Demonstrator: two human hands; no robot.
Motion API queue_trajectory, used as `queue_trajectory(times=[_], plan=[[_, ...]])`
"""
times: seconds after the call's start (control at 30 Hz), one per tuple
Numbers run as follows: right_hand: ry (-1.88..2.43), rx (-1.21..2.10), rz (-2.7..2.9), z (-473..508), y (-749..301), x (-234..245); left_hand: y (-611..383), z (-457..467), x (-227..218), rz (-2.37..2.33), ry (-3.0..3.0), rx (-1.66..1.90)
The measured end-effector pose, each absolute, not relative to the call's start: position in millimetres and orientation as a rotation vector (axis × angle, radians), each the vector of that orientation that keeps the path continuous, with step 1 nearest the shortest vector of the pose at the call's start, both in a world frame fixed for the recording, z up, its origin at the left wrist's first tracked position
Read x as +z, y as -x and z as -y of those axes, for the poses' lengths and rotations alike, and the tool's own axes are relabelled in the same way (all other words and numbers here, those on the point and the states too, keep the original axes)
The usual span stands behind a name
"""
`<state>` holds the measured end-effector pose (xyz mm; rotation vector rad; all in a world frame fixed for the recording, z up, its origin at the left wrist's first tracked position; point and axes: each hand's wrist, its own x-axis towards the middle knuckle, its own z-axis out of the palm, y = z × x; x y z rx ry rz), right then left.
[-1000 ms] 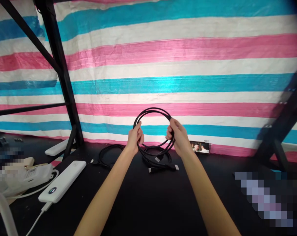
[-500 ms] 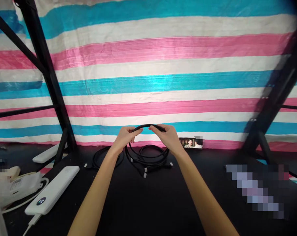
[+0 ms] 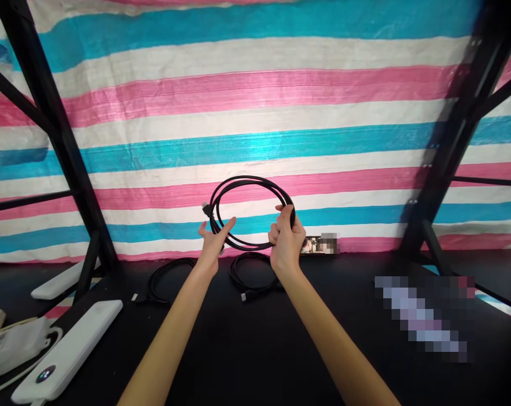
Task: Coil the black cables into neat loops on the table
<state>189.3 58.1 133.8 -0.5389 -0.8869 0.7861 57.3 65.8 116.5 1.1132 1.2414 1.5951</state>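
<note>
A looped black cable [image 3: 287, 194] is held up above the table in a large ring. My right hand [image 3: 288, 237] is closed around the right side of this ring. At the lower left of the ring, my left hand [image 3: 213, 245] has its thumb and fingers spread, and the strands pass between them. One metal-tipped plug [image 3: 205, 209] sticks out at the ring's left side. On the table below lie two more coiled black cables: one coil [image 3: 152, 285] left of my left forearm, the other coil [image 3: 235, 277] between my forearms.
A white power bank [image 3: 75, 347] lies on the black table [image 3: 247, 349] at the left, beside a white adapter [image 3: 16, 344] with its cord. A phone [image 3: 312, 245] leans at the back. Black frame posts [image 3: 65, 152] flank the striped sheet [image 3: 255, 141].
One cable coil has been lifted off the table and turned upright. My left hand has spread its fingers and dropped slightly, while my right hand has closed around the coil's right side.
</note>
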Motion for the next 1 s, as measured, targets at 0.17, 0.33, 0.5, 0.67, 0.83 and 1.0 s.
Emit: queue_trajectory(times=[0.17,0.33,0.5,0.67,0.83,1.0], plan=[[0.522,0.9,0.976,-61.9,-195.4,135.7,-62.1,-58.4,122.9,-0.948,-0.947,1.451],[0.637,1.179,1.16,-76.4,-208.7,132.9,-39.8,-54.7,134.1,-0.888,-1.142,1.398],[0.84,0.967,1.394,-75.0,-210.1,131.6,-19.8,-49.4,143.2,-0.912,-1.174,1.316],[0.767,0.853,1.315,-62.0,-203.3,137.9,-21.8,-44.5,146.3,-0.875,-1.156,1.279],[0.766,0.717,1.347,-59.8,-208.2,141.9,-20.7,-42.4,146.5,-0.859,-1.315,1.141],[0.771,0.689,1.441,-67.9,-214.3,138.9,-16.4,-39.4,145.5,-0.895,-1.495,1.045]])
